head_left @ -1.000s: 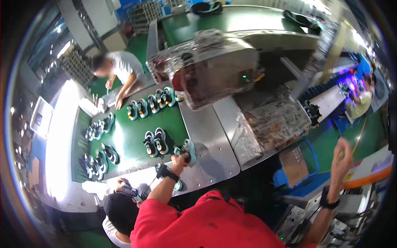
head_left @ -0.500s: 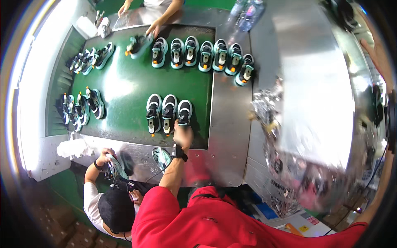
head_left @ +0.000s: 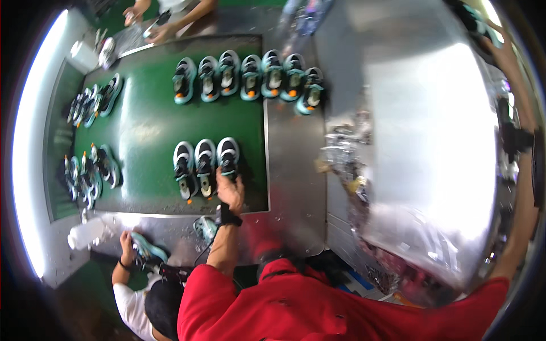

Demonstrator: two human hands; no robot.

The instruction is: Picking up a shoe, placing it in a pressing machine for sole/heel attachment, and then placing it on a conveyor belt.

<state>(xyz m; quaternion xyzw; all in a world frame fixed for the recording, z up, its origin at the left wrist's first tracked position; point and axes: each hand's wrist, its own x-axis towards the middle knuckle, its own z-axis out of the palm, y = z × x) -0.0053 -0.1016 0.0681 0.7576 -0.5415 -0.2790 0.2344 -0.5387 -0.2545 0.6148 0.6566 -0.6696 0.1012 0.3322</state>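
My left hand (head_left: 230,192), with a dark band at its wrist, is closed round the heel of a black-and-white sneaker (head_left: 228,154) with a pale teal sole. This sneaker is the rightmost of three side by side on the green belt (head_left: 148,128); the middle sneaker (head_left: 205,165) and the left sneaker (head_left: 183,167) show orange tabs at their heels. Far to the right, my raised right hand (head_left: 501,54) grips a dark shoe (head_left: 478,25) with a teal edge. The picture's rim bends and partly cuts off that shoe.
A row of sneakers (head_left: 229,74) lines the belt's far side, running onto the metal edge (head_left: 296,170). More sneakers (head_left: 102,167) stand at left. A co-worker (head_left: 162,307) holds a sneaker (head_left: 149,248) beside me; another person handles one opposite. Clear plastic (head_left: 341,148) lies right.
The view has swung, shifting the belt leftward in the picture. The person opposite has lifted a sneaker off the belt. My left hand remains at the rightmost near sneaker's heel.
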